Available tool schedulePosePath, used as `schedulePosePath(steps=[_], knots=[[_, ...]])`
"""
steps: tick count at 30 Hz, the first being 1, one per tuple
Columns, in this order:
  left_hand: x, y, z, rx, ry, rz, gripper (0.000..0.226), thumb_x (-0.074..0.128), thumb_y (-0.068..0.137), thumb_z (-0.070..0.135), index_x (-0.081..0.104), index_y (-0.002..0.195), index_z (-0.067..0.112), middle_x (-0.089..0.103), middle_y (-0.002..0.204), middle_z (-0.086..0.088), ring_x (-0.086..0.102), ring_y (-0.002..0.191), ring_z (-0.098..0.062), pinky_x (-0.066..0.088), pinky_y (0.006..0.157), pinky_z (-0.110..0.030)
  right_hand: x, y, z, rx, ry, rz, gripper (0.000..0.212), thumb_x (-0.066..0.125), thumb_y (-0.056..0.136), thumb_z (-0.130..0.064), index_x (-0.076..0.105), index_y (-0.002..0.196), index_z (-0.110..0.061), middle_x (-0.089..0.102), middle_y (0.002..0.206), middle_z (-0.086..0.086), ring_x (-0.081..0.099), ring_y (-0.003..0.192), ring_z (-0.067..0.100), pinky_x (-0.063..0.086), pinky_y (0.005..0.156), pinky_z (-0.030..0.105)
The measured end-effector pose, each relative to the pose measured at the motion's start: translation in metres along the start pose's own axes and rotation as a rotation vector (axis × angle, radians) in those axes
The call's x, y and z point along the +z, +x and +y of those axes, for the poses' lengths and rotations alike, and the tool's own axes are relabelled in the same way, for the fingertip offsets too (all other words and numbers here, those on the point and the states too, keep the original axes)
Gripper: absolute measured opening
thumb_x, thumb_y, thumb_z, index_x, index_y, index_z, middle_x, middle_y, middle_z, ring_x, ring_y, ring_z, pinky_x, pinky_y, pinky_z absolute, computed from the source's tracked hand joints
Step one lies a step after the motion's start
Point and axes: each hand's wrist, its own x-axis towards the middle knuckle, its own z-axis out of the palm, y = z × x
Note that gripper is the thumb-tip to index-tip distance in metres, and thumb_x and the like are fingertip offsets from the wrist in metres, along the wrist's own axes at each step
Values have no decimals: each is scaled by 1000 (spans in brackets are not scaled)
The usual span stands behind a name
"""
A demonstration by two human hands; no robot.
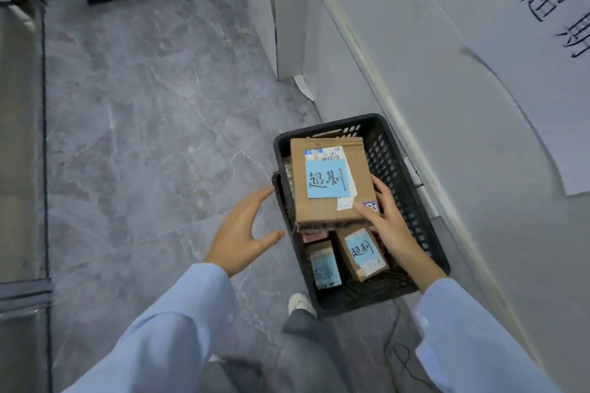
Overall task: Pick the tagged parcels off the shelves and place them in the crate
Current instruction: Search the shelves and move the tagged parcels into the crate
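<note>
- Crate: 1 black perforated plastic crate [394, 166] stands on the grey marble-pattern floor [143, 121], just beside the white wall [447, 124].
- Parcels: 3 brown cardboard parcels are visible, each with 1 light-blue paper tag bearing handwritten characters.
- Parcel 1: the large flat brown cardboard parcel [314, 212] is over the far half of the crate, within its rim. Its blue tag [327, 178] faces up, beside a white printed shipping label. Whether it rests on the contents beneath cannot be told.
- Parcel 2: a small brown box with a blue tag [364, 254] lies on the crate bottom at the near end, right side.
- Parcel 3: a second small tagged box [324, 263] lies just to the left of parcel 2, near the crate's left wall.
- Other contents under parcel 1 are mostly hidden.
- Right hand [389, 220]: grasps the near right corner of parcel 1, with the thumb pressed on the top face and the fingers wrapped round the right edge. The forearm, in a light-blue sleeve [463, 338], reaches in over the crate's near right rim.
- Left hand [242, 233]: released, holding nothing. The fingers are straight and spread, the palm turned toward the crate, just outside its left rim.
- Also visible: 1 white shoe [298, 301] near the crate's near end and 1 thin black cable [396, 351] on the floor.
</note>
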Motion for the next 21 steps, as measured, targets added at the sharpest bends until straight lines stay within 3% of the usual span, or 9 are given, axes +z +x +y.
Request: schedulePosePath(steps=[3, 7, 11, 16, 21], knots=[[27, 26, -14, -17, 216, 51, 73, 46, 87, 61, 28, 152, 32, 26, 159, 11, 28, 143, -12, 25, 114, -33, -35, 37, 25, 35, -39, 23, 64, 66, 93, -32, 30, 145, -44, 50, 144, -10, 53, 127, 9, 46, 106, 49], [58, 59, -23, -57, 366, 91, 76, 28, 86, 63, 22, 155, 30, 17, 162, 9, 24, 146, -20, 23, 115, -40, -68, 84, 56, 92, -87, 41, 70, 66, 91, -40, 27, 149, -43, 49, 145, -10, 49, 129, 11, 43, 108, 51], [75, 86, -36, -100, 394, 99, 75, 25, 88, 64, 19, 155, 30, 15, 163, 8, 19, 148, -18, 17, 116, -35, -74, 133, 83, 102, -147, 7, 71, 67, 91, -39, 26, 148, -45, 44, 149, -10, 45, 133, 11, 39, 110, 53], [84, 104, -56, -172, 346, 88, 76, 25, 88, 64, 20, 155, 29, 21, 162, 6, 18, 149, -17, 19, 120, -41, -58, 186, 107, 109, -147, -18, 70, 66, 93, -33, 26, 151, -37, 43, 149, -5, 46, 129, 12, 43, 108, 45], [92, 109, -72, -187, 332, 81, 73, 30, 90, 60, 23, 155, 27, 24, 161, 5, 18, 149, -17, 18, 120, -39, -43, 225, 127, 130, -124, 3, 64, 66, 93, -25, 31, 146, -32, 43, 146, 0, 54, 122, 19, 53, 92, 40]])
